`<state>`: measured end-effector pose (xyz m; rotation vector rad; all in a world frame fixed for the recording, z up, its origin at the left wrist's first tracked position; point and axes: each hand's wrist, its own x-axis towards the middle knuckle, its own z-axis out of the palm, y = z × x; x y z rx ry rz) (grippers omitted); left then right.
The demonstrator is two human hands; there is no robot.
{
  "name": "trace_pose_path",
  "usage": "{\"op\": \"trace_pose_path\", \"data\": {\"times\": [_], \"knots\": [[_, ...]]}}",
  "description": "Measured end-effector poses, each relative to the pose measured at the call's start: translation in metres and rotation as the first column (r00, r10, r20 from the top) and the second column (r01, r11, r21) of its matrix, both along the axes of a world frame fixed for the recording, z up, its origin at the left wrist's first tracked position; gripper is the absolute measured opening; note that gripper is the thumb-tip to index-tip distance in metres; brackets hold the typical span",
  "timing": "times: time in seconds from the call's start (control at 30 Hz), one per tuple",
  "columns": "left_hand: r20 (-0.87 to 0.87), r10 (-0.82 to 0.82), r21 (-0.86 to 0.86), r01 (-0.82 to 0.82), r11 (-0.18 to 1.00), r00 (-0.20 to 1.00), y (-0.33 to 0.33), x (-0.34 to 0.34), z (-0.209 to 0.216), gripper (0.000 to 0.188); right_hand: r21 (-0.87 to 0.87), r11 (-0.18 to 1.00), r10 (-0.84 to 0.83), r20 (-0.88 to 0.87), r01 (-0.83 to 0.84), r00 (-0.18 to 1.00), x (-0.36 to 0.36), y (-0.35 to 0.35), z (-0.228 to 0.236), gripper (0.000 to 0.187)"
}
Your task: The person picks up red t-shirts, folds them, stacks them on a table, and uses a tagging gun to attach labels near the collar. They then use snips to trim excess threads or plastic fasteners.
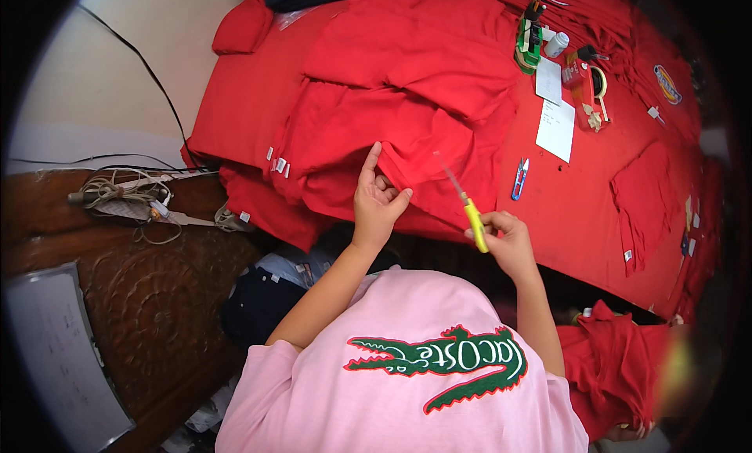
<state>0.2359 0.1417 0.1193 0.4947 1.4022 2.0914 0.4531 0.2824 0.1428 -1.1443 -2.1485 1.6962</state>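
A red garment [392,124] lies loosely folded near the front edge of the red-covered table. My left hand [377,202] is at its near edge, index finger stretched up along the cloth and other fingers curled. The hem appears to be caught between thumb and fingers, though the grip is partly hidden. In my right hand [505,241] is a slim tool with a yellow-green handle [475,227] and a long thin metal shaft. That shaft points up and left over the garment; whether its tip touches the cloth I cannot tell.
Blue thread snips [520,179] lie right of the garment. Beyond them are paper sheets [555,129], a green tape dispenser [529,45], a white bottle [557,44] and a tape roll [599,85]. Coiled cables [129,194] are at left. At lower right, another person's hand [630,433] touches red cloth.
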Motion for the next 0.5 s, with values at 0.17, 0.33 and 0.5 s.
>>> {"op": "trace_pose_path", "data": {"times": [0.17,0.33,0.5], "knots": [[-0.139,0.089,-0.052,-0.097,0.994,0.986,-0.014,-0.014,-0.003,0.082,0.509,0.851,0.204,-0.086,-0.133,0.975,-0.035,-0.007,0.012,0.022],[-0.155,0.144,0.04,-0.14,0.989,0.977,-0.011,-0.019,0.016,0.073,0.603,0.775,0.291,-0.077,-0.187,0.954,-0.05,-0.005,0.014,0.024],[-0.176,0.203,-0.009,-0.208,0.978,0.963,-0.018,-0.02,0.012,0.073,0.633,0.746,0.327,-0.076,-0.208,0.942,-0.06,-0.006,0.018,0.03]]}}
